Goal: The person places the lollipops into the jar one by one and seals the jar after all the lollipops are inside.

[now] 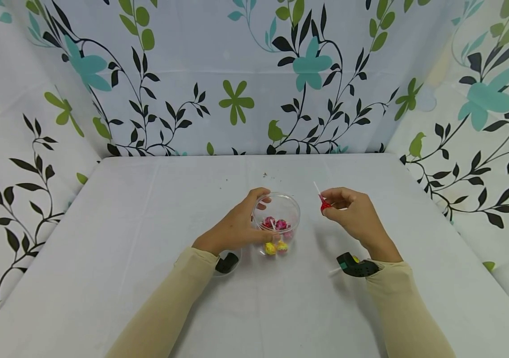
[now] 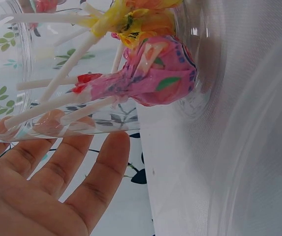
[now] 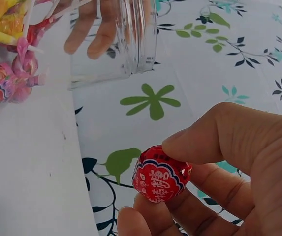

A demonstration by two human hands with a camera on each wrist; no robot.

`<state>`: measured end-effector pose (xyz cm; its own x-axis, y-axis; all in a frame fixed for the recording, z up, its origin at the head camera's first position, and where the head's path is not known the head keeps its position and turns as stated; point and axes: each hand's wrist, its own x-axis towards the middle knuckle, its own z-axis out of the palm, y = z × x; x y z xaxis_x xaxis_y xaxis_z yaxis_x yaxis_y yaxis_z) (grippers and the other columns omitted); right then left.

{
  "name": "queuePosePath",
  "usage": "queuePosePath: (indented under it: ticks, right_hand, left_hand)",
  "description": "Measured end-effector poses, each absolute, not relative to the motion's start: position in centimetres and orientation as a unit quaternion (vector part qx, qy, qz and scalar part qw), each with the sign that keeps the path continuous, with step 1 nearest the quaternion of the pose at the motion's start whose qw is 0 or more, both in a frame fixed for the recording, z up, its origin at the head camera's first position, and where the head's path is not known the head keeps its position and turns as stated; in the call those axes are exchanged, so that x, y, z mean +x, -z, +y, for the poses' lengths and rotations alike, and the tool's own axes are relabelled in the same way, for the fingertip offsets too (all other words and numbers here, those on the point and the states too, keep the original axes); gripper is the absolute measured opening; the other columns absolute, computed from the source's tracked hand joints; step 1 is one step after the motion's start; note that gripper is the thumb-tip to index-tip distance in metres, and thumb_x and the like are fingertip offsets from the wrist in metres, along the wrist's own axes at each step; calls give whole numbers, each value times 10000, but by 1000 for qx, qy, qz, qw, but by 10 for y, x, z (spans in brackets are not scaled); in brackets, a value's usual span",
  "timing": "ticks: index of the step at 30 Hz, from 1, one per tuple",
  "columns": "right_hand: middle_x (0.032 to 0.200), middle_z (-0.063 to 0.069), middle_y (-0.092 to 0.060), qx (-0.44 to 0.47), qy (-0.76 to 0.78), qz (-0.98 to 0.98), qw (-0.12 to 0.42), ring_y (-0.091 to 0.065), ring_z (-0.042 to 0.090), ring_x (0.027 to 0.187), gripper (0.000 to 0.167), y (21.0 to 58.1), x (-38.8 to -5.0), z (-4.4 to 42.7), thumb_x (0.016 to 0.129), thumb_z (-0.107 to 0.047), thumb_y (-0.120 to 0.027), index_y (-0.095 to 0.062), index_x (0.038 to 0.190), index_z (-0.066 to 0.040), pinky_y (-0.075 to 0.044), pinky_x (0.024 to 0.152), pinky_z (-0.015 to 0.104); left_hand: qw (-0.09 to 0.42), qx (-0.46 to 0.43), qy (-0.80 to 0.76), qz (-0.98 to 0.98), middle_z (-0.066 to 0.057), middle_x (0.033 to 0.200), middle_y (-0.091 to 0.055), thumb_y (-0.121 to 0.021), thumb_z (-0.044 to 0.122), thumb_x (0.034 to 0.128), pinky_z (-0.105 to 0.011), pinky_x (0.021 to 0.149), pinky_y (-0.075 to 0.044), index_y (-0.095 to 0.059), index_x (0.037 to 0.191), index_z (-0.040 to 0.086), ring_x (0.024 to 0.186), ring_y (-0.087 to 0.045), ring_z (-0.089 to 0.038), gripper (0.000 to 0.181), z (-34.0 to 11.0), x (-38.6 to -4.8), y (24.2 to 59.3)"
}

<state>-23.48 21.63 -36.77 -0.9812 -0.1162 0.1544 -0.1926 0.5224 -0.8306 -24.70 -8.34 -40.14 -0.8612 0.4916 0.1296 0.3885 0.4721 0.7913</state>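
Observation:
A clear round jar (image 1: 292, 223) stands on the table with several wrapped lollipops in it, pink (image 2: 163, 73) and yellow (image 1: 270, 248). My left hand (image 1: 238, 223) is curled round the jar's left side, thumb across the front; the left wrist view shows its fingers against the clear wall. To the right of the jar, my right hand (image 1: 355, 216) pinches a red-wrapped lollipop (image 3: 158, 174) between thumb and fingers, its white stick (image 1: 317, 188) pointing up in the head view. The jar's open rim (image 3: 143, 34) faces the right hand's side in the right wrist view.
A clear round lid (image 1: 239, 263) lies on the white table (image 1: 147, 223) beneath the left wrist. Dark camera devices are on both wrists, the right one (image 1: 357, 267) with a pale stick-like piece beside it. Small specks (image 1: 265, 174) lie behind the jar; patterned cloth (image 1: 236, 59) hangs around the table.

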Motion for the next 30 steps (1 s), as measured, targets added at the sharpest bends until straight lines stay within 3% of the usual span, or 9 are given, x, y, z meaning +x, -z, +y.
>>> queuePosePath:
  ticks: [14, 30]
  right_hand:
    - [1146, 168, -718, 126, -502, -854, 52, -685, 302, 950, 316, 353, -229, 199, 933, -27, -707, -704, 1249, -25, -589, 767, 244]
    - [1142, 128, -722, 187, -524, -828, 73, -689, 247, 974, 315, 349, -226, 182, 914, -20, -736, -714, 1228, -33, -601, 770, 251]
  left_hand:
    - [61, 254, -444, 857, 8, 1522, -507, -905, 460, 794, -475, 1045, -486, -287, 1561, 302, 1353, -500, -150, 998, -83, -245, 400]
    - [65, 245, -437, 863, 43, 1499, -509, -892, 488, 800, -502, 1054, -496, -280, 1568, 301, 1358, -507, -168, 1000, -82, -245, 400]
